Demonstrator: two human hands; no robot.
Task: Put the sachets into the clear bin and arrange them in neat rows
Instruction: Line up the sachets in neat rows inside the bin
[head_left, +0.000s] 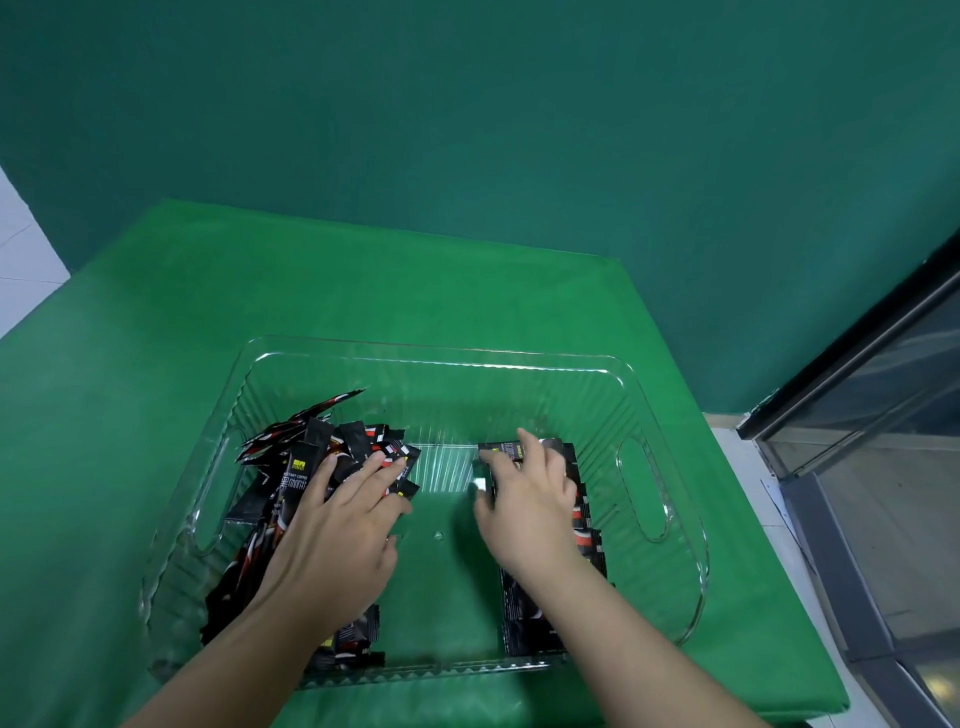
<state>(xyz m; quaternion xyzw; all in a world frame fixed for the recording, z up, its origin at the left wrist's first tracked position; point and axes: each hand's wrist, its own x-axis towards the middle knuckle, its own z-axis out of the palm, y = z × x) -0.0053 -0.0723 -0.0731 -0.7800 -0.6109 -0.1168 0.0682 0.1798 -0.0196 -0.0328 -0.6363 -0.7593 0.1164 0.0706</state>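
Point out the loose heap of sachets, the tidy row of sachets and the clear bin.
loose heap of sachets (311, 457), head view, a sachet's top end.
tidy row of sachets (530, 629), head view, near end.
clear bin (644, 488), head view, right handle cutout wall.

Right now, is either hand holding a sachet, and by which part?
Cannot tell. The left hand lies flat on the loose pile; the right hand covers the far end of the neat row, grip hidden.

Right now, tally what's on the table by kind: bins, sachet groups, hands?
Clear bin: 1
Sachet groups: 2, a loose pile on the left and a neat row on the right; single sachets overlap too much to count
Hands: 2, left hand, right hand
Total: 5
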